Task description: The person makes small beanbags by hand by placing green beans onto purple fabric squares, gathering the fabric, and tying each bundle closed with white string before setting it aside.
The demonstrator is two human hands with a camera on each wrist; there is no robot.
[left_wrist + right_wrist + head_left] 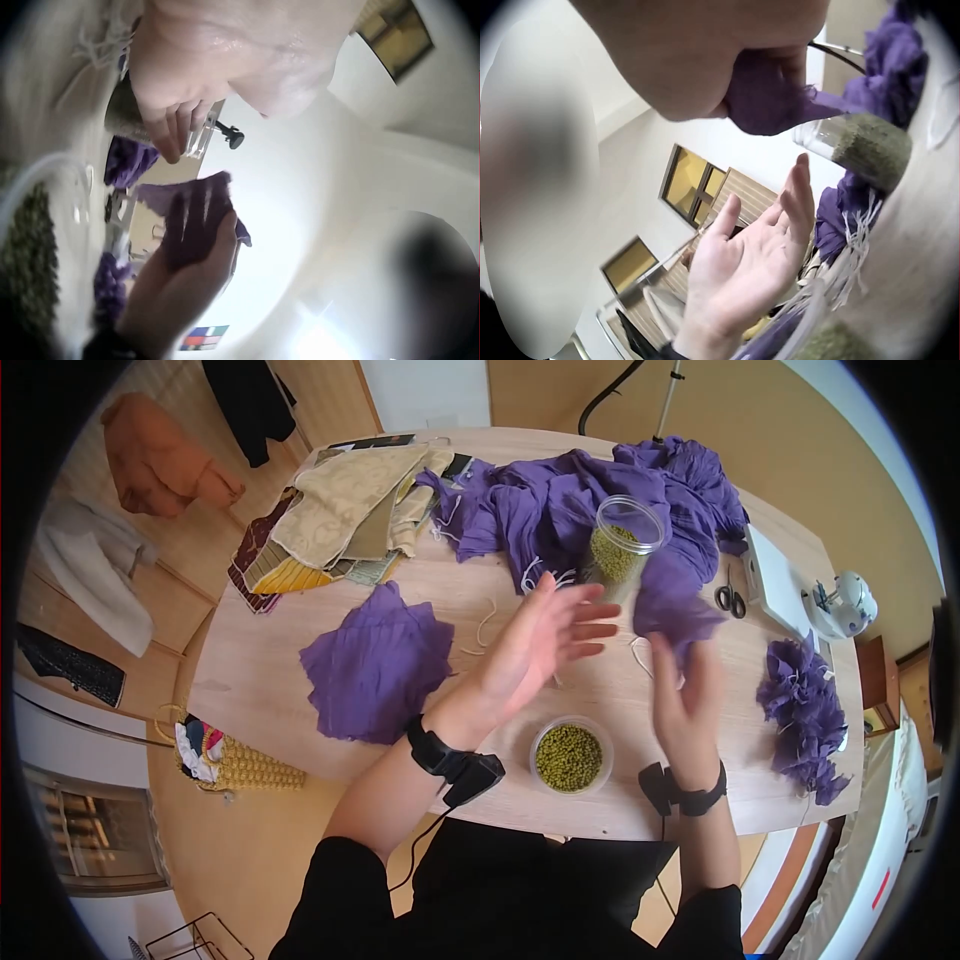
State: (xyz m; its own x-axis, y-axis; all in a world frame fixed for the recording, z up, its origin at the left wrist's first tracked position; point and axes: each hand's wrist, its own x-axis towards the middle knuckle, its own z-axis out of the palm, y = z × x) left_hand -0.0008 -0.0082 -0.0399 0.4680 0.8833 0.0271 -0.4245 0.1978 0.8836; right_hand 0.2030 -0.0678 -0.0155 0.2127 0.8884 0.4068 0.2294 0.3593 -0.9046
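My right hand [687,695] holds a small purple cloth piece [672,600] up over the table, blurred in the head view. Seen from the left wrist, the cloth [196,217] lies over the fingers with the thumb along its edge. My left hand [545,635] is raised with its fingers spread and nothing in it, palm facing the right hand. Behind both hands stands a clear jar [617,550] partly filled with green beans. Closer to my body sits a round tub [571,756] of the same green beans. A stack of purple cloth pieces [378,663] lies to the left.
Crumpled purple fabric [560,500] covers the back of the table. Patterned fabric samples [345,510] are piled back left. On the right are black scissors [730,598], a small white sewing machine [848,605] and a ruffled purple bundle [803,710]. White strings [485,625] lie mid-table.
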